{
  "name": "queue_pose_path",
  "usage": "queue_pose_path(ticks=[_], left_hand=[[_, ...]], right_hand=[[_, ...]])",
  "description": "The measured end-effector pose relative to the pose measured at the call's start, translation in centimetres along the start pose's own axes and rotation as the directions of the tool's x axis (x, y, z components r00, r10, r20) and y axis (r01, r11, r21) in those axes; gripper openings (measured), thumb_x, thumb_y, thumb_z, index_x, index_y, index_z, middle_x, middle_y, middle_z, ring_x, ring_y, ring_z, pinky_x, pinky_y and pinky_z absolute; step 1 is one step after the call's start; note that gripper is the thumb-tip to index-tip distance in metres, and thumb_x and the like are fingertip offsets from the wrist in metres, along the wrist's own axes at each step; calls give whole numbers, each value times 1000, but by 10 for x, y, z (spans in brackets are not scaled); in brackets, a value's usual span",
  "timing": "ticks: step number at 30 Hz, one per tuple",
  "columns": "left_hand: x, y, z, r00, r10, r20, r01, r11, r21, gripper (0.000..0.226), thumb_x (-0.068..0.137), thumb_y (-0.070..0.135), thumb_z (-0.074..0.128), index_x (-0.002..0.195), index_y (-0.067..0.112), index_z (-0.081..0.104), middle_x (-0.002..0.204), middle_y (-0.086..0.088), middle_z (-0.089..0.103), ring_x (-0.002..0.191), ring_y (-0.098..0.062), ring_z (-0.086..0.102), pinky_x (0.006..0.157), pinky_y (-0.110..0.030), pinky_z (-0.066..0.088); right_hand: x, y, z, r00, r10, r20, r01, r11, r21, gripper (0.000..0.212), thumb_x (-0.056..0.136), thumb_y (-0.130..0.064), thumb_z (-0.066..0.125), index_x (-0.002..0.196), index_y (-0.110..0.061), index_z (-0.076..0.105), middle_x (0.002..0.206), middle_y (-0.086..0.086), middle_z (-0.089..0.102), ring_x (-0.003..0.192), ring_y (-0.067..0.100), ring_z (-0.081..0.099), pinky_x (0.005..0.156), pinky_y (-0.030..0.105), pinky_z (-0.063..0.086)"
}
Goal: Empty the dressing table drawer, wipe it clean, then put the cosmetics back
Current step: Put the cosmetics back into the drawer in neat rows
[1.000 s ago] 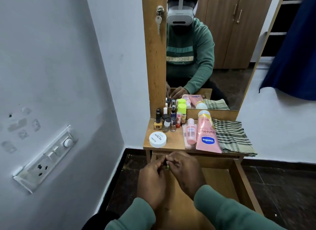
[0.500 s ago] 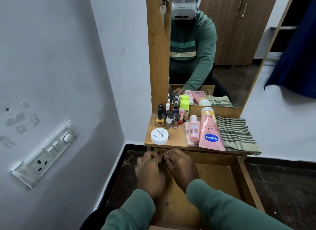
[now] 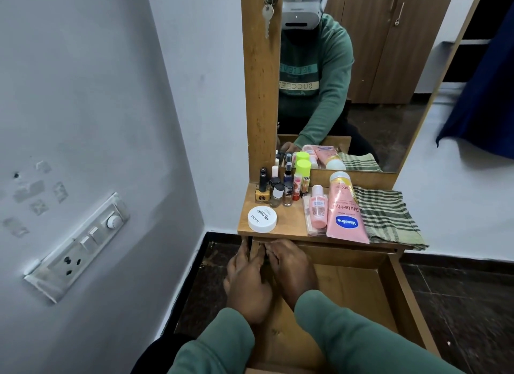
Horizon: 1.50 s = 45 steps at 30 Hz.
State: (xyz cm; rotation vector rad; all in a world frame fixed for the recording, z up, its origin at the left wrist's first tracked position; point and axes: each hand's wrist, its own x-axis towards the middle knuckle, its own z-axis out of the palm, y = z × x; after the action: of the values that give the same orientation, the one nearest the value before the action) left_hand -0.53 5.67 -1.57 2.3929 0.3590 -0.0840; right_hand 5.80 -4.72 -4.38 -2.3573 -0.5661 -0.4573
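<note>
The wooden drawer [image 3: 389, 287] stands pulled out below the dressing table top [image 3: 289, 220], and its visible floor is bare. My left hand [image 3: 246, 284] and my right hand [image 3: 290, 265] are close together at the drawer's back left corner, fingertips partly under the table edge. The right fingers curl round a small dark item that barely shows. Whether the left fingers grip anything is hidden. On the top lie a pink Vaseline tube [image 3: 346, 215], a small pink bottle [image 3: 318, 206], a white jar [image 3: 262, 219], several small nail polish bottles [image 3: 275, 192] and a folded green checked cloth [image 3: 386, 215].
A mirror [image 3: 361, 95] rises behind the table top, with a key [image 3: 267, 14] hanging in its wooden frame. A white wall with a switch panel [image 3: 83, 245] is close on the left. Dark floor lies on both sides of the drawer.
Both hands have moved forward and down from above the drawer front into its back left corner. The small green item seen between the fingers earlier is no longer visible.
</note>
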Motion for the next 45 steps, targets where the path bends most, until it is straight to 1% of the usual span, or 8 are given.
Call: queue_pose_path(ticks=[10,15,20,24,28,34,41,45], left_hand=[[-8,2,-6,1000,-20,-11,19,996,-89,71,95,7,50,156,40,34,170,11,6,155,-24,5,122,-53,12],[-20,4,-11,959,55,-277,-102,982,-160,50,91,3,58,130,33,67,131,14,58,130,-18,50,114,-44,40],[-15,24,-34,861,152,-486,-312,912,-268,33,90,3,62,110,25,77,110,11,69,104,-11,65,93,-37,56],[26,51,-72,873,96,-479,-289,892,-349,38,96,4,56,125,24,72,123,8,71,110,-8,64,98,-25,53],[74,63,-93,903,46,-428,-187,937,-294,47,95,-1,52,134,20,67,130,3,70,120,-17,64,99,-21,42],[100,66,-87,939,0,-345,-91,965,-248,54,89,-4,49,132,25,67,132,0,69,122,-25,62,110,-42,47],[95,67,-78,925,5,-381,-83,978,-190,51,90,0,51,125,32,71,120,4,75,110,-27,65,105,-45,48],[91,68,-79,917,51,-396,-118,982,-146,54,89,-2,50,125,32,71,121,1,74,112,-29,63,105,-45,47]], right_hand=[[-8,7,-20,999,41,30,-42,999,9,28,102,-17,57,127,-19,70,122,-1,71,106,17,67,87,20,44],[-9,6,-48,1000,12,-23,-10,999,53,23,95,-23,68,117,-23,75,111,-8,75,95,-3,60,86,12,49],[34,-16,-75,993,-40,-108,47,997,56,21,94,-25,69,114,-22,74,105,-6,75,88,1,63,77,14,52],[99,-34,-85,980,-30,-196,31,1000,2,20,93,-27,70,112,-23,75,104,-1,77,86,15,69,73,35,60],[142,-43,-77,986,-13,-164,-14,986,-164,13,86,-25,76,99,-27,78,97,-2,77,86,21,67,68,36,59],[157,-39,-60,996,-32,-81,1,933,-360,14,73,-28,84,83,-29,75,82,-5,74,84,23,60,78,38,40],[153,-43,-55,996,-53,-77,15,903,-428,6,81,-25,75,80,-28,70,79,-6,71,84,22,58,74,37,24],[150,-42,-52,994,-43,-103,4,936,-352,7,84,-25,73,80,-27,69,77,-5,72,81,23,59,76,37,28]])
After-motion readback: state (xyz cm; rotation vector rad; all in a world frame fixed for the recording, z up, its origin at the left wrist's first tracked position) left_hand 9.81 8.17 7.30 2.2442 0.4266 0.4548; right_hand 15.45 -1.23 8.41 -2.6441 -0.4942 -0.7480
